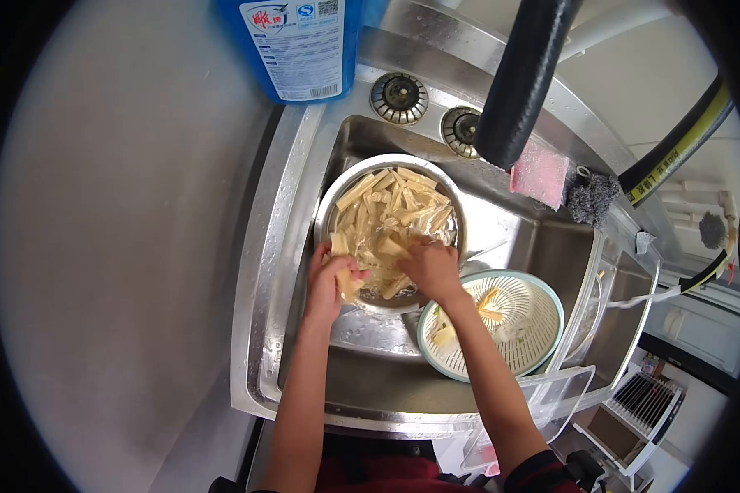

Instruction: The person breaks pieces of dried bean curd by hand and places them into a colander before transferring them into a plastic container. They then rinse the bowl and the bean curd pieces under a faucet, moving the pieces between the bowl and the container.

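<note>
Over bowl (386,158): left hand (329,287) fingers closed on strip (346,282); right hand (432,269) grip unclear; bottle label (296,51) illegible.

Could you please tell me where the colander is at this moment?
In the head view, the colander sits in the sink, on the right side, just below and right of the metal bowl of strips where the right hand rests.

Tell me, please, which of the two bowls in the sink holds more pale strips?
The steel bowl, heaped with strips; the white colander beside it holds only a few.
</note>
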`<action>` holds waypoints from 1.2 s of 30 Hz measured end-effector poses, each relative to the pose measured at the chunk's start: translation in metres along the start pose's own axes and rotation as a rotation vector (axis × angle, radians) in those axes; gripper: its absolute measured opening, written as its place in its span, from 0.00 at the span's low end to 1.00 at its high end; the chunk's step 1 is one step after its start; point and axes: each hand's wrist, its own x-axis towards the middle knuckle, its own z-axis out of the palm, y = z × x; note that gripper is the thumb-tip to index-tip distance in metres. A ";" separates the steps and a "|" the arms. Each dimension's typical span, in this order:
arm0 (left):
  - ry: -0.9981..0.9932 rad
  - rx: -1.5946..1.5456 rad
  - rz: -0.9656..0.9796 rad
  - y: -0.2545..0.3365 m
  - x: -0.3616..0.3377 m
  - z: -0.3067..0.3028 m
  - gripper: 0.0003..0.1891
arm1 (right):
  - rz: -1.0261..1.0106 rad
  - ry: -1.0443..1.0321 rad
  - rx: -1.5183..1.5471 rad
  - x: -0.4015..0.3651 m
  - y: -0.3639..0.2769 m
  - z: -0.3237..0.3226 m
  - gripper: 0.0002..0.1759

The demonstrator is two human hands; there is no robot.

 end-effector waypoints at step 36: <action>-0.222 2.136 0.071 -0.029 0.040 0.010 0.09 | -0.272 -0.133 0.159 -0.008 0.019 -0.007 0.10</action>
